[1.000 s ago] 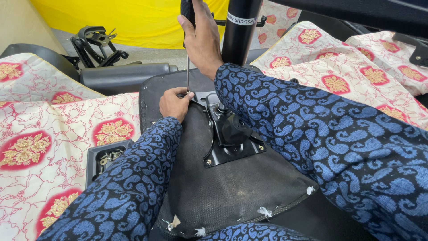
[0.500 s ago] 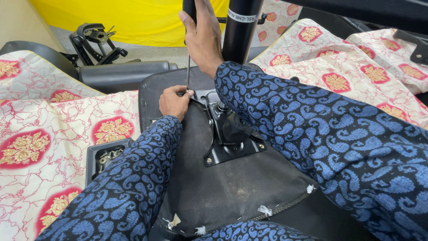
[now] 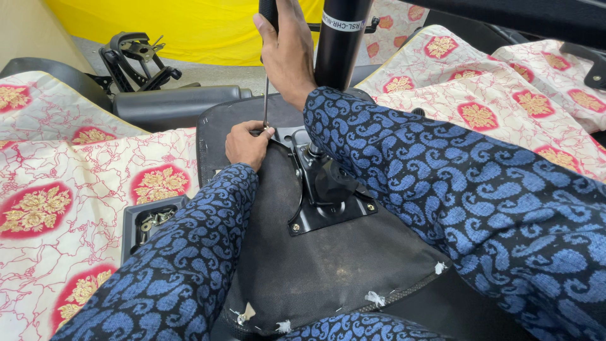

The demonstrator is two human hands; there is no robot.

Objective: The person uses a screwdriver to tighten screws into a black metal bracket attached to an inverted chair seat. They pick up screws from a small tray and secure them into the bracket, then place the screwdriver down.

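I'm driving a screw at the black steel mounting plate [image 3: 328, 189] on the upturned black chair seat [image 3: 315, 265]: right hand [image 3: 287, 47] fingers wrapped round the slim screwdriver [image 3: 266, 95], left hand [image 3: 247, 144] pinching, probably, its tip; next, I need steady downward turning

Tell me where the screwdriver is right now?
In the head view, the screwdriver stands upright near the top middle, its handle gripped by the right hand. Its tip meets the left hand beside the black metal plate.
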